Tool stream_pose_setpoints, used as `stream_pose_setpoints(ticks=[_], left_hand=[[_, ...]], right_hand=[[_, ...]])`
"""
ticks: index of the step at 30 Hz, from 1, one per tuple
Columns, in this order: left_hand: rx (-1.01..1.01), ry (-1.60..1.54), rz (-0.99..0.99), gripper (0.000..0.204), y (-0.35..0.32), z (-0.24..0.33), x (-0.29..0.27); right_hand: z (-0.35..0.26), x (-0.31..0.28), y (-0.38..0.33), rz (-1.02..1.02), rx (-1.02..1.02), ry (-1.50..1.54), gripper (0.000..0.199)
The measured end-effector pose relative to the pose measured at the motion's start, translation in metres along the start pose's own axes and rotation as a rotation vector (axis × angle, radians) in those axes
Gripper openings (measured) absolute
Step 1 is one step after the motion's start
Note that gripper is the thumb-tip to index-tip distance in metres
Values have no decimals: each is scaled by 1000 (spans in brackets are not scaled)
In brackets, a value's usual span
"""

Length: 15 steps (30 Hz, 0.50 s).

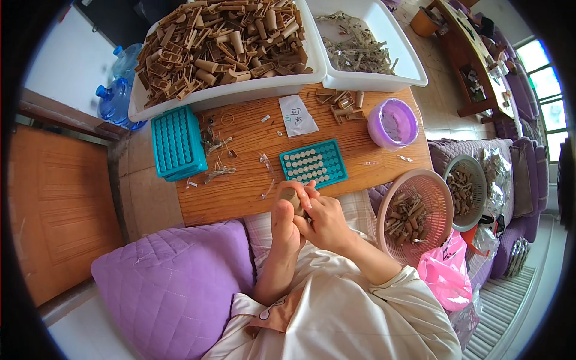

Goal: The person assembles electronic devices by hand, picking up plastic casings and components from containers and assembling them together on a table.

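Observation:
Close to the table's front edge my two hands meet. My left hand (284, 223) is closed around a tan-brown plastic piece (290, 197) with a rounded end, mostly hidden by the fingers. My right hand (327, 223) presses against it from the right, its fingers bent over the same piece. Just beyond my hands lies a teal tray (336, 157) with rows of round holes; small whitish round pieces (307, 161) fill many of them on its left side.
Stacked teal trays (177, 143) stand left on the wooden table (240, 201). A white bin (240, 89) of brown pieces and another white bin (414, 57) of clear scraps stand behind. A purple tub (390, 139) sits right; a pink basket (443, 207) is beside me.

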<state>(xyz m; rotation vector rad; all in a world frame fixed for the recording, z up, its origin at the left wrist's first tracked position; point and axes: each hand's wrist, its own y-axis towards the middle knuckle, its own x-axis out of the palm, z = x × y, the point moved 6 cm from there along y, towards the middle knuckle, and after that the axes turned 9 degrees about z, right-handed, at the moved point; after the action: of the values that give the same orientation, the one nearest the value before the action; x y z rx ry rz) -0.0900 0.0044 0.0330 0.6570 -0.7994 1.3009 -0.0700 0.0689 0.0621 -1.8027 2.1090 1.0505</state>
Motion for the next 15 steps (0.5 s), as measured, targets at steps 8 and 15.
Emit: stream_pose_setpoints(ticks=[8,15], left_hand=[[-88,-186,432,38,12,-10,-37],[-162,118,187,36,16,-11,-39]], right_hand=[[63,-81,49,-200,387,-76,18],[190,-155,88,-33,374,-630,17]])
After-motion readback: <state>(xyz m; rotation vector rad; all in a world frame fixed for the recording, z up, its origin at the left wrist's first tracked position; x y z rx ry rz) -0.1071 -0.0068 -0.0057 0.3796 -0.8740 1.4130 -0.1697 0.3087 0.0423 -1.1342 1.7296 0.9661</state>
